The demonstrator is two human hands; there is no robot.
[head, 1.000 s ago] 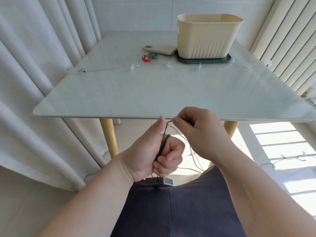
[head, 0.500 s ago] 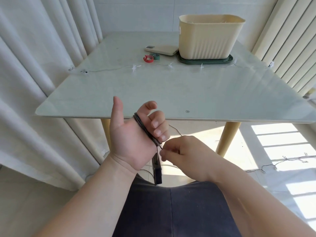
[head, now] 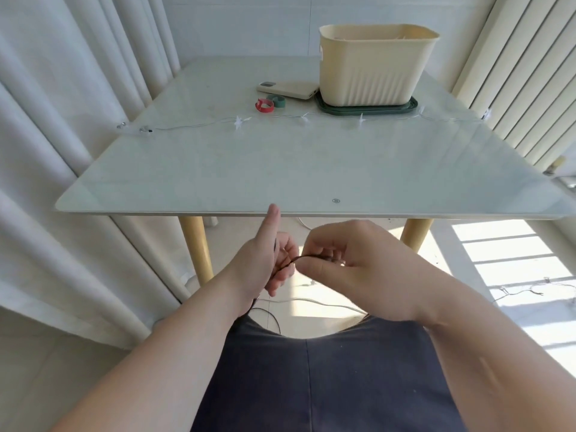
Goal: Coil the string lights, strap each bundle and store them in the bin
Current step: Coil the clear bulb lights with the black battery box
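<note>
- Fingers (head: 280,280) of the left hand (head: 260,266) curl round a dark cord (head: 293,261), so this grip is closed on the cord. Its thumb points straight up.
- Right hand (head: 358,263) sits just beside it, at its 3 o'clock. This grip is closed too, and it pinches the same dark cord.
- Both hands are low, at 6 o'clock, just under the near edge of the desk (head: 218,188).
- A thin dark loop shows under the left wrist, over the lap.
- String lights (head: 238,121) with little white stars lie stretched across the far part of the desk, from 9 o'clock to 3 o'clock.
- The pale yellow bin (head: 371,70) stands at 1 o'clock on a green tray (head: 330,110), just behind the lights.
- A red strap (head: 264,106) and a green strap (head: 277,101) lie side by side at 12 o'clock, near a flat cream phone (head: 288,88).
- More lights (head: 526,289) lie on the sunny floor at 4 o'clock.
- White curtains (head: 62,120) hang at 9 o'clock.
</note>
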